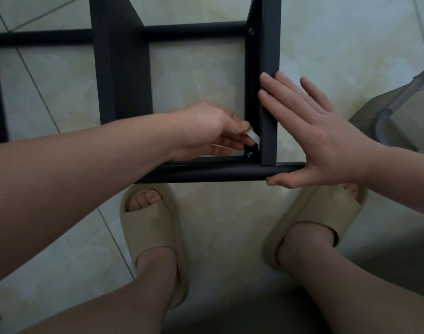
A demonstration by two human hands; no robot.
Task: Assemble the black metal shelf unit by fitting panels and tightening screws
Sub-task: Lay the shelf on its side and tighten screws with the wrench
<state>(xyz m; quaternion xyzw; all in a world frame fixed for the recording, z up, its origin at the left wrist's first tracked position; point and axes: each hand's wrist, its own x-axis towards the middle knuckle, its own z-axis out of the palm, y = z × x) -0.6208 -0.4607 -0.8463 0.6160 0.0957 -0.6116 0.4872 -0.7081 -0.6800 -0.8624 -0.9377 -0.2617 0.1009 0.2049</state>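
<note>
Past my beige slides (153,227), the black shelf frame (124,68) sits on the tiled floor (326,44). My left hand (206,131) pinches a small white tool (253,138) just above the corner screw (249,154). My right hand (312,136), fingers straight, braces the upright (269,44). This looks like tightening; next I must seat the tool squarely.

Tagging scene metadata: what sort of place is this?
Probably a room in a home. Glossy tiled floor, beige slippers on the person's feet, and a black shelf frame being put together on the floor, left hand pinching a small white tool.
</note>
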